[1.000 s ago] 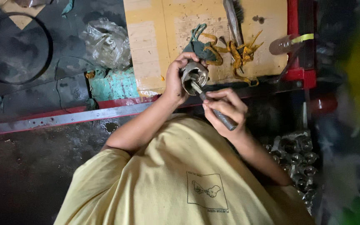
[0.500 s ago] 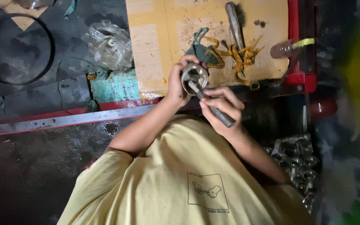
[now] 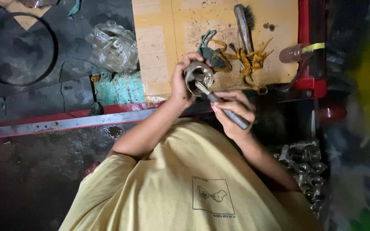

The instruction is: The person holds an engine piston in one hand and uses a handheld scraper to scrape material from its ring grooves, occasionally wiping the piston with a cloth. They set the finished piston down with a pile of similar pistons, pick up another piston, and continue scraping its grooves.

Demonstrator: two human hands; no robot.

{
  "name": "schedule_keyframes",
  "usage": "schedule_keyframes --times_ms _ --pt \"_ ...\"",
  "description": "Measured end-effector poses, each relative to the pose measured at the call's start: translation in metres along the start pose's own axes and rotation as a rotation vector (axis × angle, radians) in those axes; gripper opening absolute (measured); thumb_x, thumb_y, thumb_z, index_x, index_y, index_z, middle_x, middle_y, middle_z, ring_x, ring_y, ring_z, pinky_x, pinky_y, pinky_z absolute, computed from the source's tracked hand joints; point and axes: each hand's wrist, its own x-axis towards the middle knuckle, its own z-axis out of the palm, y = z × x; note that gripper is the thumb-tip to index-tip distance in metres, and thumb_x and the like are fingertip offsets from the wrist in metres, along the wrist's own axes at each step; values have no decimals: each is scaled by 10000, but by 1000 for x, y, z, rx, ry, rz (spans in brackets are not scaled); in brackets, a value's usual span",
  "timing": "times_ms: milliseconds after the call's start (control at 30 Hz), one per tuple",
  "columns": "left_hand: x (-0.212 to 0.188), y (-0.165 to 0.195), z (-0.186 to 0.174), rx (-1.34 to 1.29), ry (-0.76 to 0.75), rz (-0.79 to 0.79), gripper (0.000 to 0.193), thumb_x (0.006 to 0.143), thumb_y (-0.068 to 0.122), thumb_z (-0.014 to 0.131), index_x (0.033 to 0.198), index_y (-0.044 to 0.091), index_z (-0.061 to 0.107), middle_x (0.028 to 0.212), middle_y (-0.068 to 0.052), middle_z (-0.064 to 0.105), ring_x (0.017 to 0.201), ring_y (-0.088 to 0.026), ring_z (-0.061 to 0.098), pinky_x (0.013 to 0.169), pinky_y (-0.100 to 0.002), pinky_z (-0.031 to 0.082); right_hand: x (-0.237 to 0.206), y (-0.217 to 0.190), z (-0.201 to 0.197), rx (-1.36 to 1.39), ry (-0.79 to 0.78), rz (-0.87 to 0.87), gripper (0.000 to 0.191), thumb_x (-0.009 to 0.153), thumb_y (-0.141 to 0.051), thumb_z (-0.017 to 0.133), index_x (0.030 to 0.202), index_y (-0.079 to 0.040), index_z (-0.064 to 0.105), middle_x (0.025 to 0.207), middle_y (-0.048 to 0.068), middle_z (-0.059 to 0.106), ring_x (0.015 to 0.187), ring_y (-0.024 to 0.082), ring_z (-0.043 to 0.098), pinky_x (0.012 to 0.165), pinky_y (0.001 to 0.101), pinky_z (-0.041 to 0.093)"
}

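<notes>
In the head view, the left hand [image 3: 180,83] was wrapped around a short, hollow metal cylinder [image 3: 198,76], fingers closed on its outer wall so that the open mouth faced the camera. The cylinder sat just above the near edge of a sheet of cardboard [image 3: 163,42] and was held off it, clear of the surface. The right hand [image 3: 232,112] was clamped on the dark handle of a slim hand tool [image 3: 223,108], whose pale metal tip reached into the cylinder's mouth; whether the tip touched the inner wall could not be told.

On the cardboard, just beyond the cylinder, lay a bundle of green and yellow rags [image 3: 236,57], and a wire brush [image 3: 244,25] lay lengthwise beside them. A clear plastic bottle with a yellow band [image 3: 298,52] rested against a red frame [image 3: 305,42] at the cardboard's right edge. A crumpled clear plastic bag [image 3: 114,45] lay to the left on the dark floor, with a large black ring [image 3: 20,49] further left. A heap of shiny metal parts [image 3: 305,164] sat low on the right, near the right forearm.
</notes>
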Motion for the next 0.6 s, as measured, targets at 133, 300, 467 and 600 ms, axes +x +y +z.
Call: schedule_keyframes --times_ms 133,300,467,600 --pt "-1 -2 -1 95 -12 -12 312 1006 289 420 1119 42 572 1062 -200 666 960 -280 664 873 -390 570 -7 -4 0 -18 -101 -21 220 854 107 790 1004 -31 708 1167 181 678 1026 272 740 866 332 623" --pt "-4 2 -5 127 5 64 319 1003 286 409 1113 37 574 1060 -204 669 947 -283 664 853 -394 567 -6 -12 -1 -106 -150 -50 207 848 86 823 989 -18 713 1199 185 683 1058 294 748 921 343 629" --pt "-5 -3 -3 124 46 88 315 1010 288 407 1111 36 566 1048 -202 659 949 -282 652 858 -392 557 2 -4 10 0 -92 -136 188 857 102 781 979 3 677 1209 222 684 1122 342 726 966 397 613" --pt "-3 2 -5 -74 1 -43 320 1011 309 401 1087 39 556 1034 -210 661 935 -293 650 856 -388 553 9 0 6 116 -108 -39 179 884 104 772 970 1 654 1205 227 718 1128 328 746 976 394 624"
